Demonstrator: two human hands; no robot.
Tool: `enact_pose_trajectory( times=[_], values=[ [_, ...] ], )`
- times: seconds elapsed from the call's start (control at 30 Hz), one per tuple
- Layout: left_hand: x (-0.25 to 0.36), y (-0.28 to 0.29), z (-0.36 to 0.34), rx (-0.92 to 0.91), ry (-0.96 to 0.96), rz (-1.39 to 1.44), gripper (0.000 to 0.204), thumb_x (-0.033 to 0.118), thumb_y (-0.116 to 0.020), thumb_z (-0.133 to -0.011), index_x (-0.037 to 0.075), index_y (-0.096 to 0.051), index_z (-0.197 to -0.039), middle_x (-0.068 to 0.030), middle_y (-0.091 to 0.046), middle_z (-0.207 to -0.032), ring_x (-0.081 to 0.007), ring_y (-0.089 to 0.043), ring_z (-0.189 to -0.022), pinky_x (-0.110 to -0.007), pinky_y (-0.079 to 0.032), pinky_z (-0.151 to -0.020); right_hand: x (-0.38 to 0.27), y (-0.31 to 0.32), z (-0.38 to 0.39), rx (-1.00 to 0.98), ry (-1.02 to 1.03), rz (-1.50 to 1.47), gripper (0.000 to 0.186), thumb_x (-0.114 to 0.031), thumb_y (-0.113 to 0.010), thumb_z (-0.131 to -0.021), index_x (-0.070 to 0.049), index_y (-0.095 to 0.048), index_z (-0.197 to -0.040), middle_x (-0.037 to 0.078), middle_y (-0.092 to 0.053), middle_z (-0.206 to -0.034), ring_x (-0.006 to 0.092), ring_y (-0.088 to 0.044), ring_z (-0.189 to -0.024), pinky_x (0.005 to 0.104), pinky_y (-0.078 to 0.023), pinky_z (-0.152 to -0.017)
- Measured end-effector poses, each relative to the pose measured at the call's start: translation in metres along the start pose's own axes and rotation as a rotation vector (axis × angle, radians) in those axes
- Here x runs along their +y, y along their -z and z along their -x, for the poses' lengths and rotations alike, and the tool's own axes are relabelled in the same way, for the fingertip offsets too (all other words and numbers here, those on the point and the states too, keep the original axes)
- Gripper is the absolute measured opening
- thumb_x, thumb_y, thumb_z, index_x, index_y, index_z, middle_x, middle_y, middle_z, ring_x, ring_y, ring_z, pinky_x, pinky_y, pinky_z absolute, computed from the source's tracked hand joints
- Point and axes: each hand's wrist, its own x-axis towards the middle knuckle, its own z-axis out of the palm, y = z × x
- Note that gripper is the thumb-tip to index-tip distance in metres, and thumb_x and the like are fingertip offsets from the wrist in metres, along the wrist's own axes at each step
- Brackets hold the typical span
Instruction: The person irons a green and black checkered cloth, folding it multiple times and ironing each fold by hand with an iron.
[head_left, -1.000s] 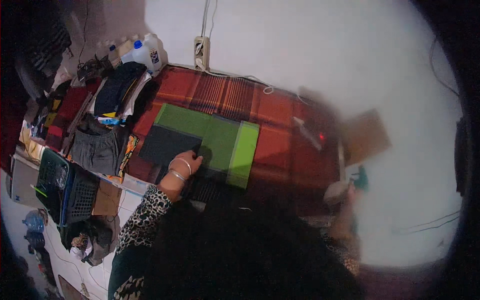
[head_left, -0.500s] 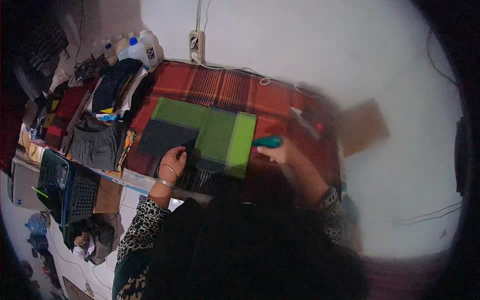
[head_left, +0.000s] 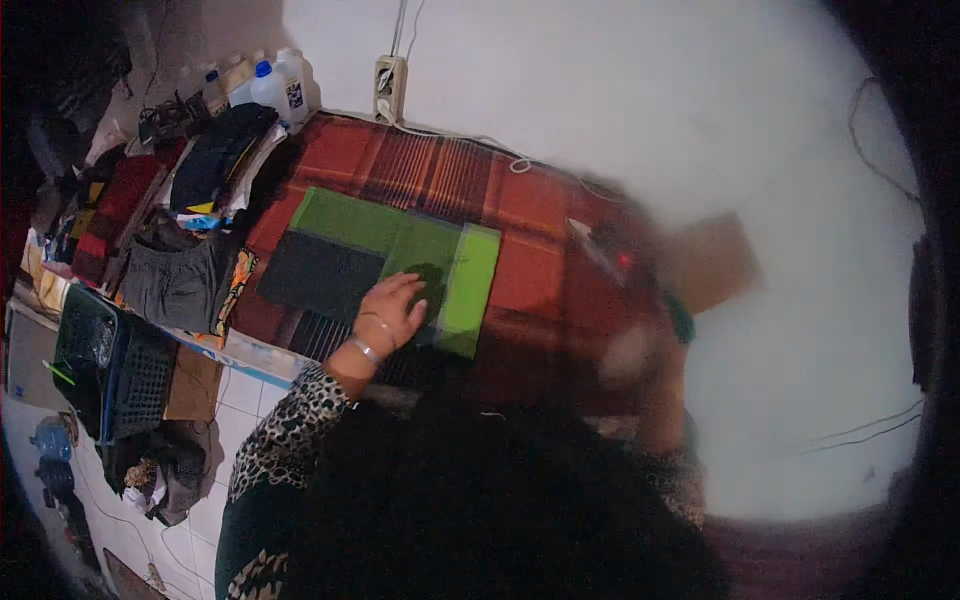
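Observation:
A folded green and dark grey cloth [head_left: 425,240], with a bright green band on its right side, lies flat on a red-orange plaid cover. My left hand [head_left: 393,305] rests on the folded cloth's near part, its fingers stretched and holding nothing. Bangles circle that wrist. My right hand [head_left: 648,355] is at the cover's right edge, smeared and hazy. A small teal object [head_left: 679,318] shows at its fingers; its kind is unclear. Beyond that hand stands what looks like a clothes iron [head_left: 598,252] with a red light.
The plaid cover [head_left: 540,260] spreads over the work surface. Folded clothes [head_left: 225,155] and grey shorts [head_left: 172,280] are stacked on the left. A crate [head_left: 140,385] stands below them. Plastic jugs [head_left: 270,90], a power strip [head_left: 389,88] and a cardboard piece [head_left: 715,262] are farther back.
My left hand has opened and moved right onto the folded cloth. My right hand has swung right, away from the cloth, with the teal object. The view has shifted slightly.

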Motion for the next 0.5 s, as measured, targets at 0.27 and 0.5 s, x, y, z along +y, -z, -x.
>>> enact_pose_trajectory(
  times=[0.27, 0.5],
  values=[
    [0.036, -0.053, -0.019, -0.532, -0.06, -0.334, 0.068, 0.05, -0.036, -0.091, 0.013, -0.018, -0.145, -0.0035, -0.01, -0.153, -0.0228, -0.008, -0.141, -0.05, -0.005, -0.112, 0.032, 0.079, 0.008, 0.317, 0.096, 0.492, 0.038, -0.033, -0.059, -0.088, 0.002, -0.06, -0.104, 0.009, -0.063, -0.097, 0.0203, -0.058, -0.086, 0.0326, -0.046, -0.076],
    [-0.03, -0.02, 0.034, -0.361, 0.107, -0.429, 0.066, 0.047, -0.041, -0.089, 0.014, -0.026, -0.143, -0.0055, -0.017, -0.151, -0.0244, -0.014, -0.14, -0.053, -0.012, -0.11, -0.068, 0.049, 0.057, -0.5, -0.717, 0.784, 0.043, -0.041, -0.064, -0.083, -0.001, -0.065, -0.1, 0.01, -0.066, -0.086, 0.0262, -0.061, -0.072, 0.0361, -0.049, -0.066]
  ],
)
